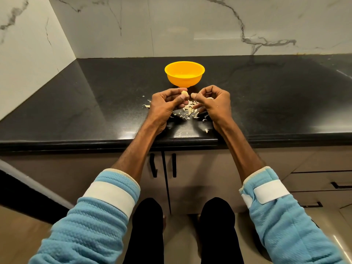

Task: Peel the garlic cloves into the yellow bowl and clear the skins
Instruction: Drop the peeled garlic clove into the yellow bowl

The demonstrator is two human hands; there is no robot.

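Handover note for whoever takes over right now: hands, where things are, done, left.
Left hand: pinches a garlic clove just in front of the yellow bowl.
Right hand: fingers curled, thumb close to the clove; pale bit under the fingers, unclear if held.
Garlic skins: loose pile on the black counter between and below the hands, few strays.
Done: some peeling, judging by the skins; bowl contents unclear.
Left: finish this clove, drop it in the bowl, clear the skins.
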